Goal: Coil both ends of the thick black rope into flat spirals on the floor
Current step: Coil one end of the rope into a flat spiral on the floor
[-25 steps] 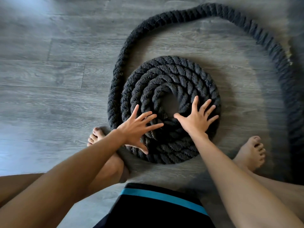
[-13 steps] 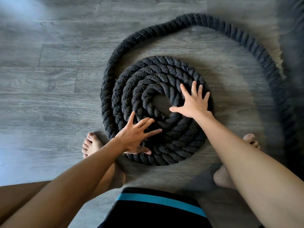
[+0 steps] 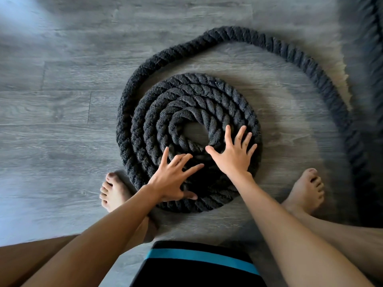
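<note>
step: rotating spiral [image 3: 186, 112] | my left hand [image 3: 172, 177], right hand [image 3: 234, 156]: fingers spread, flat on coils, gripping nothing | tip: press evenly, feed loose tail [image 3: 290, 52] snug, no overlap

You have one thick black twisted rope [image 3: 186, 96], two bare hands, left hand [image 3: 172, 179] and right hand [image 3: 234, 156], two bare feet, left foot [image 3: 113, 191] and right foot [image 3: 306, 189], and one black turquoise-banded garment [image 3: 196, 270].

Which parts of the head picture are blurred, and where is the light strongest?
Head view: the rope spiral and the left hand and right hand pressing on it look fairly sharp; the loose rope toward the right edge is smeared by blur; pale glare washes the floor at the top left corner.
</note>
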